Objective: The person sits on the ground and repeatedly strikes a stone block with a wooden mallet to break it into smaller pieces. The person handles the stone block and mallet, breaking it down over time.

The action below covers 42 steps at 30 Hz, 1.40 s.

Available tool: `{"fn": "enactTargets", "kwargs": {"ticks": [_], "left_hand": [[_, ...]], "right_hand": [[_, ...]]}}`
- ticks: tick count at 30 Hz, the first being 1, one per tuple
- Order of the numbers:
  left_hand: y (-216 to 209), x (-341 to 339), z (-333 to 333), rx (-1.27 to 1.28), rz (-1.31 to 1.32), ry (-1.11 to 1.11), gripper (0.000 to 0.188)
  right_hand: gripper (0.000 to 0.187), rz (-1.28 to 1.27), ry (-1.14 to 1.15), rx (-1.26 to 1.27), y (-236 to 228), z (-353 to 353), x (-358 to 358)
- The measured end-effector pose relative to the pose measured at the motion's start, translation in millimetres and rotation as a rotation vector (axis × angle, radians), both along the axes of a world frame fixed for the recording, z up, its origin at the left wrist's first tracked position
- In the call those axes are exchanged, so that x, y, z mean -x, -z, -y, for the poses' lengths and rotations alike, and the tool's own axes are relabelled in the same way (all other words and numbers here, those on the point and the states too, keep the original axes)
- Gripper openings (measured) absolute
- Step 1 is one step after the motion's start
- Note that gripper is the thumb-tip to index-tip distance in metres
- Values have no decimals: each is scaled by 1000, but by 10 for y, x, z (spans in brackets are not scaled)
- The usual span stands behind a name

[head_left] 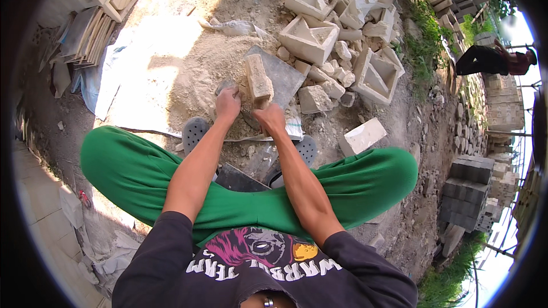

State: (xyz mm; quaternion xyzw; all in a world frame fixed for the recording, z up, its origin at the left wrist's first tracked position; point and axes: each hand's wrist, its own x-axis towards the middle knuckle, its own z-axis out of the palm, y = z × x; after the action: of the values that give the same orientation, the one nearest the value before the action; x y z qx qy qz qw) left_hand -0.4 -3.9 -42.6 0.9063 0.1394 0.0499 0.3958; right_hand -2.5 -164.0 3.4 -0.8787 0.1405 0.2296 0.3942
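My left hand (228, 104) is closed, its fingers round a small grey flat piece (222, 86) whose kind I cannot tell. To its right, my right hand (270, 118) is closed at the near end of a dusty, pale oblong block (258, 77). A short brown part (262, 104) shows between that block and my fingers; what they grip is mostly hidden. Under and beyond the block lies a dark grey slab (279, 71). Pale powder and crumbs (197, 74) are heaped on a sheet left of the slab.
Several broken hollow pale blocks (310, 40) and rubble are piled ahead to the right. A loose white block (363, 137) lies near my right knee. Thin boards (88, 34) lean at far left. Grey blocks (465, 191) are stacked at right; another person (485, 60) stands far right.
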Motion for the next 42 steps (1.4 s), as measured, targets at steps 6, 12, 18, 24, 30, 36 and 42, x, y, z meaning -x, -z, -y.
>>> {"fn": "enactTargets", "kwargs": {"ticks": [6, 12, 18, 24, 30, 36, 42], "left_hand": [[49, 49, -56, 27, 84, 7, 26], [-91, -2, 24, 9, -73, -11, 31], [9, -141, -32, -53, -125, 16, 42], [-93, -326, 30, -219, -222, 195, 46], [-229, -318, 81, -290, -186, 329, 36], [-94, -220, 38, -104, -1, 281, 39], [-107, -187, 114, -98, 35, 252, 40]], "right_hand": [[31, 346, 93, -134, -531, -136, -108], [36, 160, -121, 181, 229, -54, 123], [47, -78, -17, -49, 226, 58, 153], [43, -34, 113, -212, 158, 177, 126], [30, -35, 267, -349, -356, 268, -57], [27, 158, 168, -230, -790, 146, -151], [32, 274, 53, -13, 162, 128, 77]]}}
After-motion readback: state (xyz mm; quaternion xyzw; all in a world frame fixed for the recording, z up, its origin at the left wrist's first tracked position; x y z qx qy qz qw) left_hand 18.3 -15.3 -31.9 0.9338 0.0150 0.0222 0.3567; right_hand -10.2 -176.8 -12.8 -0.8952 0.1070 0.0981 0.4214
